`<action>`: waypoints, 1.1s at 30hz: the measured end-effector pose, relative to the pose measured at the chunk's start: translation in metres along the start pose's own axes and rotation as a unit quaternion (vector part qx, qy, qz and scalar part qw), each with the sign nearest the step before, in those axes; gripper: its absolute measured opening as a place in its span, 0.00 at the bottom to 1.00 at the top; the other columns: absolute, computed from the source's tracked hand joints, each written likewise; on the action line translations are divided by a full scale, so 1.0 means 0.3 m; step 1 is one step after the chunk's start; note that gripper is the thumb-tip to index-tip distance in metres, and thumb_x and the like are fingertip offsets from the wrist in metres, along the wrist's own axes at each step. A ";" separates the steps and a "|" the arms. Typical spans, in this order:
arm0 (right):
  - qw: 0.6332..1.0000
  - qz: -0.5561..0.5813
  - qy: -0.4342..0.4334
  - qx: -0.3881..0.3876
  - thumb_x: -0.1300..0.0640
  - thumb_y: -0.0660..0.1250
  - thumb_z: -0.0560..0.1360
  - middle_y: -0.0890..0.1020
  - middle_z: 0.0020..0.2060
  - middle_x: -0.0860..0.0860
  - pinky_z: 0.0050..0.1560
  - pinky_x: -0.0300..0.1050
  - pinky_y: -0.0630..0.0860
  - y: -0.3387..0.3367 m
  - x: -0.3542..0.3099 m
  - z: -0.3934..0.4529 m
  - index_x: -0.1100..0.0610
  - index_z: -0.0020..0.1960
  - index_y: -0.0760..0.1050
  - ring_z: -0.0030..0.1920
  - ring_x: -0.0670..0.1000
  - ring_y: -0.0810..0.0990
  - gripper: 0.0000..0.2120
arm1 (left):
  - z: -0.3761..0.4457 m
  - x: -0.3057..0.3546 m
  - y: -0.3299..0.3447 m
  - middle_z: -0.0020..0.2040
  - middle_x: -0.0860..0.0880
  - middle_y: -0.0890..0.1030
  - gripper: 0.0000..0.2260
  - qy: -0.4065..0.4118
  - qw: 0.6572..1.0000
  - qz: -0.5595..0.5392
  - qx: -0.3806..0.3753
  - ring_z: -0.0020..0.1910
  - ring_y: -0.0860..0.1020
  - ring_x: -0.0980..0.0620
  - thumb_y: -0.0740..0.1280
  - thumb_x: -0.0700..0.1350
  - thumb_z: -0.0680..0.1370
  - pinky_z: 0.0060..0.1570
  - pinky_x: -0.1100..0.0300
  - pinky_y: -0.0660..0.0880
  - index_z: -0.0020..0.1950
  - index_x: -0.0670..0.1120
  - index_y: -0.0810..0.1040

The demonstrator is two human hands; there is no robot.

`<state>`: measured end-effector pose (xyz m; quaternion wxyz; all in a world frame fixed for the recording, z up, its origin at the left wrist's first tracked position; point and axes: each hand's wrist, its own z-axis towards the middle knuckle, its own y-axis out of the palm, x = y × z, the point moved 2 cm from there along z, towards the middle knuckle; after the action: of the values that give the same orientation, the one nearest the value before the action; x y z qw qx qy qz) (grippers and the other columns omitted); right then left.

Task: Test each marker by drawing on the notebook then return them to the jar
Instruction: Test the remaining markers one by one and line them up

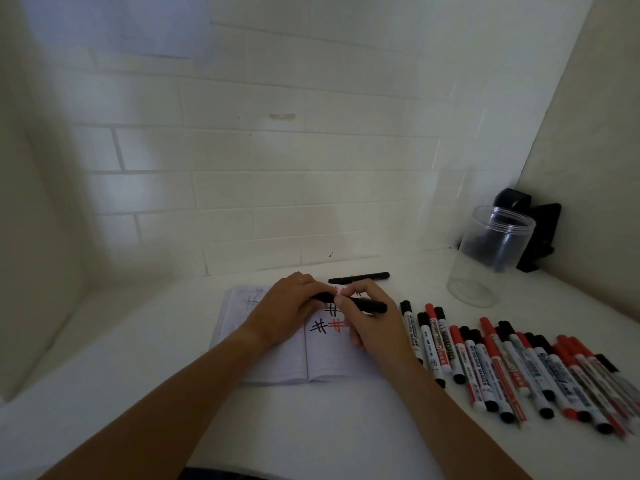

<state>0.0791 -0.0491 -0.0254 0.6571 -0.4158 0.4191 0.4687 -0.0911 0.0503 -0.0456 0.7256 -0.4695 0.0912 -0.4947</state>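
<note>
An open notebook [277,362] lies on the white table, its right page marked with black and red hash signs [329,325]. Above it both hands hold one black marker [370,305] horizontally. My left hand [287,308] grips its left end, and my right hand [372,323] pinches the barrel near the middle. A second black marker [358,277] lies on the table just behind the notebook. The clear plastic jar [488,258] stands at the right rear with no lid on it; I cannot tell whether any marker is inside.
Several red and black whiteboard markers [519,368] lie side by side to the right of the notebook. A black object [540,237] stands in the corner behind the jar. Tiled wall closes the back, plain walls the sides.
</note>
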 end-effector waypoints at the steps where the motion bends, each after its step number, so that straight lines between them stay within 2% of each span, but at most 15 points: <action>1: 1.000 0.003 -0.006 -0.005 0.56 0.72 0.78 0.80 0.30 0.57 0.28 0.43 0.72 -0.001 -0.004 -0.001 0.53 0.51 0.79 0.26 0.54 0.75 0.03 | -0.001 0.000 0.000 0.50 0.56 0.78 0.16 -0.004 1.000 0.001 0.008 0.50 0.72 0.57 0.58 0.54 0.81 0.51 0.60 0.71 0.65 0.54 0.78; 3: 0.999 0.027 -0.003 -0.018 0.54 0.70 0.80 0.84 0.35 0.56 0.29 0.45 0.74 -0.001 -0.016 -0.004 0.52 0.53 0.81 0.30 0.57 0.80 0.04 | -0.004 -0.004 0.002 0.49 0.55 0.77 0.17 -0.019 0.999 0.007 0.024 0.50 0.72 0.57 0.56 0.56 0.81 0.51 0.58 0.72 0.65 0.54 0.78; 6: 0.994 0.091 0.047 -0.023 0.54 0.59 0.85 0.87 0.48 0.53 0.31 0.46 0.76 -0.004 -0.027 0.002 0.55 0.58 0.82 0.38 0.60 0.85 0.14 | -0.007 -0.010 0.001 0.48 0.56 0.75 0.17 -0.051 0.998 0.017 0.044 0.50 0.72 0.56 0.55 0.55 0.82 0.51 0.57 0.73 0.67 0.56 0.76; 8: 0.995 0.073 0.064 -0.029 0.59 0.58 0.85 0.87 0.48 0.54 0.33 0.47 0.78 -0.014 -0.015 0.009 0.55 0.59 0.82 0.41 0.62 0.86 0.14 | -0.009 -0.007 -0.001 0.49 0.55 0.74 0.14 -0.052 0.997 0.020 0.048 0.50 0.73 0.54 0.60 0.48 0.82 0.51 0.56 0.74 0.67 0.54 0.77; 10: 0.995 0.038 0.075 -0.050 0.66 0.58 0.82 0.87 0.46 0.54 0.35 0.47 0.79 -0.022 0.006 0.015 0.55 0.59 0.82 0.42 0.60 0.86 0.16 | -0.009 0.000 -0.003 0.51 0.53 0.75 0.15 -0.036 0.998 0.013 0.052 0.52 0.74 0.53 0.63 0.40 0.81 0.54 0.56 0.74 0.67 0.51 0.77; 12: 0.995 -0.019 0.074 -0.066 0.69 0.59 0.80 0.87 0.44 0.54 0.37 0.45 0.79 -0.024 0.022 0.018 0.53 0.62 0.80 0.41 0.56 0.87 0.19 | -0.009 0.010 -0.007 0.54 0.52 0.75 0.17 -0.017 0.998 0.005 0.053 0.55 0.74 0.53 0.63 0.37 0.81 0.57 0.58 0.73 0.69 0.50 0.76; 16: 0.986 -0.155 -0.003 -0.058 0.68 0.61 0.78 0.83 0.45 0.50 0.35 0.32 0.74 -0.013 0.026 0.018 0.46 0.68 0.75 0.34 0.40 0.81 0.24 | -0.012 0.030 -0.010 0.54 0.54 0.78 0.23 -0.036 0.998 -0.040 0.036 0.54 0.75 0.57 0.62 0.36 0.81 0.58 0.59 0.73 0.75 0.52 0.68; 19: 0.966 -0.222 -0.094 -0.091 0.67 0.61 0.78 0.82 0.51 0.39 0.45 0.29 0.72 0.014 0.030 0.018 0.41 0.73 0.71 0.43 0.37 0.79 0.29 | -0.019 0.038 -0.017 0.55 0.55 0.81 0.30 -0.059 0.993 -0.090 0.039 0.54 0.78 0.58 0.61 0.35 0.81 0.57 0.64 0.73 0.79 0.57 0.58; 21: 0.949 -0.269 -0.126 -0.102 0.65 0.60 0.78 0.81 0.56 0.39 0.51 0.33 0.73 0.028 0.042 0.023 0.39 0.74 0.69 0.48 0.38 0.78 0.30 | -0.024 0.036 -0.023 0.56 0.56 0.83 0.33 -0.056 0.992 -0.102 0.043 0.54 0.80 0.58 0.61 0.34 0.80 0.56 0.66 0.74 0.80 0.56 0.54; 24: 0.925 -0.346 -0.114 -0.106 0.57 0.56 0.76 0.81 0.59 0.43 0.54 0.47 0.77 0.042 0.044 0.020 0.36 0.75 0.62 0.51 0.46 0.78 0.30 | -0.031 0.032 -0.026 0.56 0.56 0.84 0.38 -0.064 0.991 -0.112 0.035 0.54 0.81 0.58 0.59 0.30 0.76 0.57 0.66 0.74 0.81 0.54 0.52; 27: 0.901 -0.408 -0.114 -0.089 0.53 0.56 0.76 0.81 0.54 0.45 0.49 0.51 0.78 0.047 0.031 0.014 0.36 0.74 0.61 0.51 0.50 0.79 0.28 | -0.033 0.030 -0.022 0.55 0.55 0.84 0.35 -0.074 0.992 -0.094 0.034 0.52 0.80 0.58 0.59 0.31 0.74 0.56 0.64 0.75 0.79 0.52 0.57; 28: 0.894 -0.426 -0.117 -0.079 0.53 0.56 0.77 0.81 0.52 0.46 0.47 0.49 0.78 0.045 0.028 0.016 0.36 0.74 0.61 0.48 0.50 0.79 0.26 | -0.030 0.026 -0.018 0.54 0.55 0.84 0.31 -0.073 0.994 -0.074 0.036 0.51 0.80 0.58 0.59 0.32 0.74 0.56 0.61 0.76 0.76 0.52 0.64; 30: 0.879 -0.460 -0.116 -0.057 0.51 0.56 0.79 0.80 0.47 0.49 0.41 0.46 0.75 0.038 0.026 0.018 0.38 0.72 0.63 0.44 0.51 0.79 0.23 | -0.021 0.013 -0.005 0.50 0.54 0.83 0.20 -0.056 0.998 -0.008 0.035 0.49 0.78 0.56 0.60 0.36 0.74 0.54 0.52 0.76 0.62 0.51 0.77; 31: 0.871 -0.476 -0.112 -0.048 0.50 0.56 0.80 0.79 0.46 0.49 0.40 0.45 0.73 0.034 0.029 0.019 0.40 0.72 0.63 0.43 0.52 0.78 0.21 | -0.017 0.009 0.000 0.48 0.54 0.83 0.16 -0.049 0.998 0.023 0.026 0.48 0.78 0.55 0.60 0.40 0.74 0.53 0.50 0.76 0.57 0.51 0.80; 33: 0.853 -0.512 -0.100 -0.032 0.47 0.55 0.82 0.79 0.45 0.50 0.39 0.45 0.71 0.026 0.036 0.022 0.41 0.72 0.63 0.43 0.53 0.79 0.18 | -0.010 0.002 0.008 0.48 0.55 0.82 0.16 -0.041 0.998 0.048 0.004 0.48 0.77 0.54 0.56 0.46 0.73 0.52 0.49 0.75 0.51 0.51 0.82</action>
<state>0.0748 -0.0384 -0.0346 0.8288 -0.5432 0.0636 0.1186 -0.0911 0.0481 -0.0487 0.7534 -0.4817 0.0824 -0.4400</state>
